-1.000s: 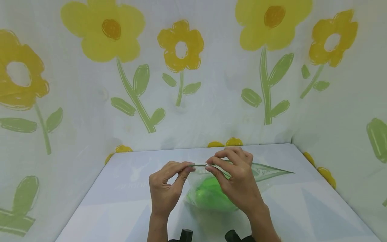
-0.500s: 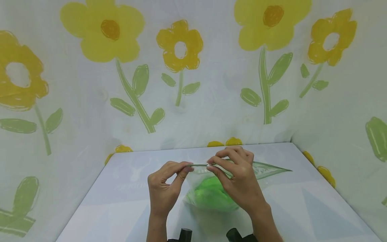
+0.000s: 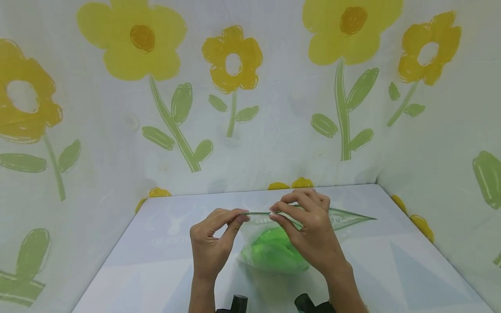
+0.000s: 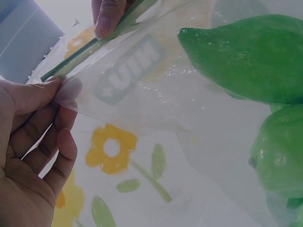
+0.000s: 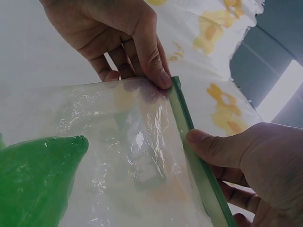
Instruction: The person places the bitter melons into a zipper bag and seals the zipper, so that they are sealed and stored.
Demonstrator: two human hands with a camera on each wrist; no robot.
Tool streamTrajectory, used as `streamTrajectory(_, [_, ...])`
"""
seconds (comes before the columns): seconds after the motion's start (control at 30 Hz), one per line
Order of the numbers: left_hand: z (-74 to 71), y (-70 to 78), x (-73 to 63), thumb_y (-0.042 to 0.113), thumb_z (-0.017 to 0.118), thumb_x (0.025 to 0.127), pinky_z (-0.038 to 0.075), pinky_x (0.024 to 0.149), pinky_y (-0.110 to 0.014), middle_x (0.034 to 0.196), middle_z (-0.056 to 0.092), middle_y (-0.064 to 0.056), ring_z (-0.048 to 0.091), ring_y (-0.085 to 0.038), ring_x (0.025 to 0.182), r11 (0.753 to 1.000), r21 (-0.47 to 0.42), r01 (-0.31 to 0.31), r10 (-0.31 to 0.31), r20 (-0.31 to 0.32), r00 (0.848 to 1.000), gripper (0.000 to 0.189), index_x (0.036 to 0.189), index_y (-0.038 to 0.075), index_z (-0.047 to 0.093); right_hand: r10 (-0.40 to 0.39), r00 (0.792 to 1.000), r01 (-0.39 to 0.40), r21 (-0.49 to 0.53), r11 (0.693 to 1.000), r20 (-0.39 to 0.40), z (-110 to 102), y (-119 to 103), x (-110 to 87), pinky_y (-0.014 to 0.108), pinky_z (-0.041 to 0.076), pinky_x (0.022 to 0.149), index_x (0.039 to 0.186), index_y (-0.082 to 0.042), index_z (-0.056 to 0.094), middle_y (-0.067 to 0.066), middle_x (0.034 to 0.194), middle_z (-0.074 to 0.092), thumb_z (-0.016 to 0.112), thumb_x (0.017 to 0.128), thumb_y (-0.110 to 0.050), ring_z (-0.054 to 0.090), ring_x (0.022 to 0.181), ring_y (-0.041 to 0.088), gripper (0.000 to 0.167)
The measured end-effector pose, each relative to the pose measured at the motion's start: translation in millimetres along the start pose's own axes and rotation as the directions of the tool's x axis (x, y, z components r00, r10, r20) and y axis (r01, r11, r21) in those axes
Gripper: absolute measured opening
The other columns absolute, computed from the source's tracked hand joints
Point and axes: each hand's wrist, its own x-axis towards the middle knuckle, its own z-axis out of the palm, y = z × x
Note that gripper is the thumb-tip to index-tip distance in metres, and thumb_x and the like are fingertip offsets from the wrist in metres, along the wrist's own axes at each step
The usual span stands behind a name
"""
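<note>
A clear zip bag [image 3: 348, 218] with a green zip strip [image 3: 258, 213] stands between the hands, its pointed far corner reaching right in the head view. Inside are green fruits, one pointed like a mango [image 4: 251, 59] and one rounder [image 4: 280, 152]. My left hand [image 3: 213, 245] pinches the strip's left end at the bag's corner between thumb and forefinger. Further along, my right hand [image 3: 311, 230] pinches the strip at a small white slider [image 3: 272, 213]. Right of the slider, the bag's mouth spreads apart. The right hand covers part of the bag.
A white table [image 3: 156, 261] with pale blue shapes lies beneath the bag. Flower-printed fabric [image 3: 274, 130] encloses its back and sides. Two dark cylinders [image 3: 238, 303] show at the near edge, by the forearms.
The right hand has shifted slightly right with the slider, the left hand slightly left. More of the strip shows between them, and the bag's far corner has drawn a little left.
</note>
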Motion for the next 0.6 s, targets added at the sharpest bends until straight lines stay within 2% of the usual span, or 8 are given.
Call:
streamTrajectory(0.3, [-0.6,0.0,0.4,-0.016,0.076,0.078,0.047,0.061,-0.02,0.079,0.073,-0.005,0.058,-0.011,0.065,1.0,0.008,0.002,-0.002,0.001,1.0,0.025,0.096,0.002,0.078,0.046,0.999,-0.046,0.017,0.999,0.029,-1.3,2.4,-2.1,0.048,0.026,0.089,0.093,-0.011,0.078,-0.004,0.094,0.066,0.08,0.087,-0.019,0.055,0.099,0.022,0.01])
streamTrajectory(0.6, [-1.8,-0.1,-0.4,-0.016,0.075,0.078,0.048,0.062,-0.02,0.08,0.074,-0.006,0.059,-0.012,0.067,1.0,-0.003,0.018,-0.018,-0.002,1.0,0.025,0.096,0.001,0.078,0.053,0.998,-0.053,0.015,0.998,0.036,-2.2,2.8,-2.9,0.049,0.026,0.09,0.094,-0.012,0.079,-0.004,0.093,0.065,0.078,0.089,-0.02,0.055,0.099,0.021,0.01])
